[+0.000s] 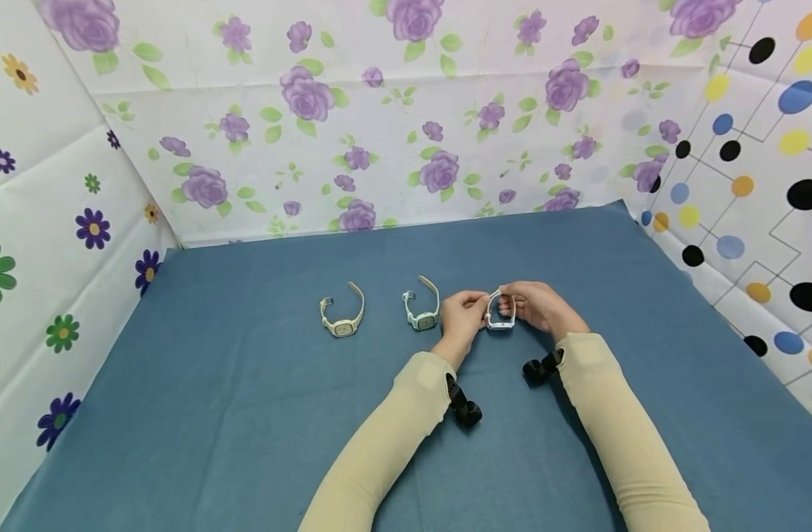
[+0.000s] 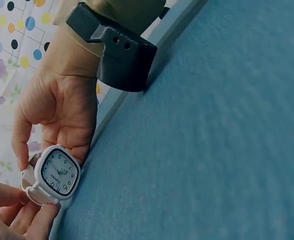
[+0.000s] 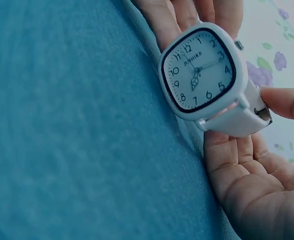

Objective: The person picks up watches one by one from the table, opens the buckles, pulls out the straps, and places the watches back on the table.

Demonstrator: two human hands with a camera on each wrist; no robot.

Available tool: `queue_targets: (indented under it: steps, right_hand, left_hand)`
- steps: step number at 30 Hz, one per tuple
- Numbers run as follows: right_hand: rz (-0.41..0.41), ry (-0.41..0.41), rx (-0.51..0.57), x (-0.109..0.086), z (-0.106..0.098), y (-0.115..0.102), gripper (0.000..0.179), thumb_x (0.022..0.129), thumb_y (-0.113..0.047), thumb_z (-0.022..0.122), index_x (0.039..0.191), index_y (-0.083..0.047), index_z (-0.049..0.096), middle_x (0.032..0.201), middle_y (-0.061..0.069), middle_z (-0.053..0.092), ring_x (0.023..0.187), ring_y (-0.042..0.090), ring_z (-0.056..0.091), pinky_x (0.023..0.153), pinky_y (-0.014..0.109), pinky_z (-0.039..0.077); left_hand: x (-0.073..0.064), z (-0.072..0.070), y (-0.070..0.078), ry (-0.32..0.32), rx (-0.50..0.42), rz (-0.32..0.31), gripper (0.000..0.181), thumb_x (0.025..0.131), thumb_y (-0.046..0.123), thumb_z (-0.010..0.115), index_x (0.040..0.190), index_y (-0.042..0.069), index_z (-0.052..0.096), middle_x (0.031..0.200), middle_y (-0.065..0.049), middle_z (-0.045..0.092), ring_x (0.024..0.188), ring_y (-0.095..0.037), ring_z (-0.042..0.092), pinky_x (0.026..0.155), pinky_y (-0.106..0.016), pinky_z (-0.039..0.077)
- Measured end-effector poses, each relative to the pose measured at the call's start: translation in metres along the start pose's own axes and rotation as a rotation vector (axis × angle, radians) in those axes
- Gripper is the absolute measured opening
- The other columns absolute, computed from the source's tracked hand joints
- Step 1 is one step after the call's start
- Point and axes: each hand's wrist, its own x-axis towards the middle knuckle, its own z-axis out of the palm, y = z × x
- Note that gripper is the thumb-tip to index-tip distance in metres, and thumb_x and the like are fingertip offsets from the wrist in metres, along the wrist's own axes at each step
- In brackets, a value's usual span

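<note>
A white wristwatch [image 1: 500,325] with a square rounded face is held between both hands, its strap curved into a loop. My left hand [image 1: 463,318] grips the strap from the left side. From the right, my right hand [image 1: 537,304] pinches the strap near its metal buckle, the thumb pressed on the band in the right wrist view. The white case [image 3: 199,70] shows black numerals on a pale dial, facing the camera. Beside the left hand lies a mint green watch [image 1: 425,321], its strap undone. Further left is a cream watch [image 1: 343,329], also unfastened.
A blue cloth [image 1: 246,414] covers the table. Purple floral sheeting [image 1: 306,96] stands along the back. White panels with flowers [image 1: 60,332] and with coloured dots [image 1: 765,222] flank the sides. A black wrist camera [image 1: 468,414] hangs at the left cuff, another [image 1: 535,372] at the right.
</note>
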Motion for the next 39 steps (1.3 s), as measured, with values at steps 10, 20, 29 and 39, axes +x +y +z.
queue_targets:
  steps: [10,20,29,39]
  right_hand:
    - [-0.01,-0.049,-0.075,0.0015,-0.0054,-0.0058,0.018,0.098,-0.015,0.052,0.104,0.001,0.054,0.08,0.002,0.059,0.072,0.011,0.059,0.073,0.026,0.054]
    - [0.014,-0.032,-0.077,0.0023,-0.0038,-0.0086,0.02,0.097,-0.015,0.055,0.108,0.002,0.056,0.077,0.002,0.06,0.071,0.012,0.059,0.074,0.026,0.055]
    - [-0.009,-0.033,-0.104,0.0033,-0.0041,-0.0016,0.017,0.097,-0.014,0.055,0.106,-0.001,0.06,0.084,0.001,0.063,0.076,0.012,0.061,0.075,0.026,0.054]
    - [-0.005,-0.094,-0.058,0.0011,-0.0095,-0.0017,0.014,0.097,-0.014,0.053,0.099,-0.007,0.064,0.089,0.002,0.066,0.082,0.014,0.064,0.08,0.029,0.055]
  left_hand:
    - [0.0011,-0.0044,0.0021,-0.044,0.109,0.125,0.014,0.092,0.013,0.064,0.092,0.006,0.075,0.081,-0.007,0.071,0.066,-0.013,0.063,0.06,-0.024,0.054]
    - [0.0041,-0.0022,0.004,-0.04,0.082,0.02,0.017,0.093,0.012,0.063,0.099,0.001,0.073,0.094,-0.016,0.072,0.086,-0.025,0.069,0.066,-0.023,0.055]
    - [0.0007,-0.0008,0.0079,-0.139,0.003,-0.111,0.023,0.09,0.02,0.068,0.101,0.0,0.07,0.091,-0.015,0.069,0.081,-0.024,0.068,0.065,-0.026,0.057]
    - [0.0017,0.0023,0.0093,-0.171,-0.004,-0.182,0.028,0.089,0.029,0.068,0.1,0.003,0.07,0.089,-0.01,0.065,0.075,-0.018,0.067,0.07,-0.03,0.059]
